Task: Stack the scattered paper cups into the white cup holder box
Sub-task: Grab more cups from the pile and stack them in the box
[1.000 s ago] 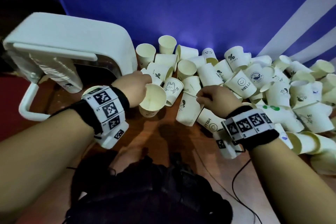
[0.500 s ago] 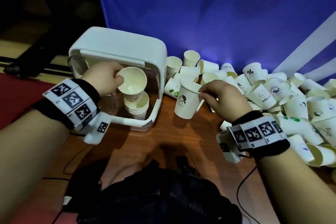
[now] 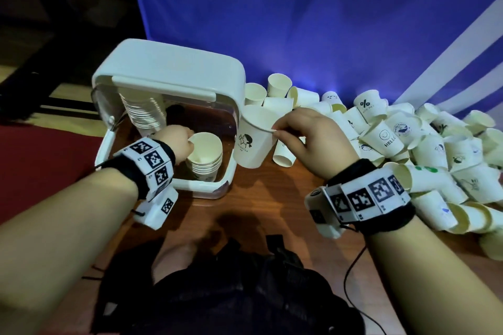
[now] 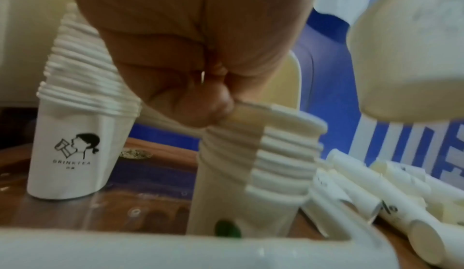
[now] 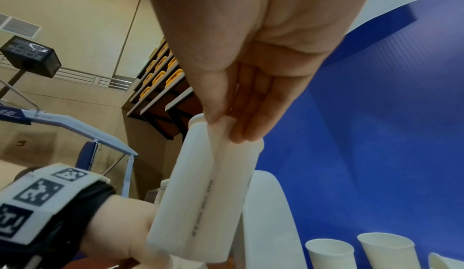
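Note:
The white cup holder box (image 3: 174,76) stands open at the left. Inside it are a tall leaning stack of cups (image 3: 144,114) (image 4: 83,102) and a short stack (image 3: 204,163) (image 4: 273,164). My left hand (image 3: 187,140) (image 4: 223,108) reaches into the box and pinches the rim of the short stack's top cup. My right hand (image 3: 275,130) (image 5: 220,128) pinches the rim of a printed "DRINK TEA" cup (image 3: 253,141) (image 5: 206,184). That cup hangs in the air just outside the box's right wall; its base shows in the left wrist view (image 4: 406,54).
A large pile of scattered paper cups (image 3: 408,144) covers the wooden table (image 3: 272,198) to the right, against a blue backdrop (image 3: 299,22). A black bag (image 3: 231,288) and a cable (image 3: 351,269) lie at the near edge. Red flooring (image 3: 40,149) lies left of the box.
My left hand has carried its plain cup into the box and lowered it onto the short stack. My right hand has lifted the printed cup and brought it left beside the box.

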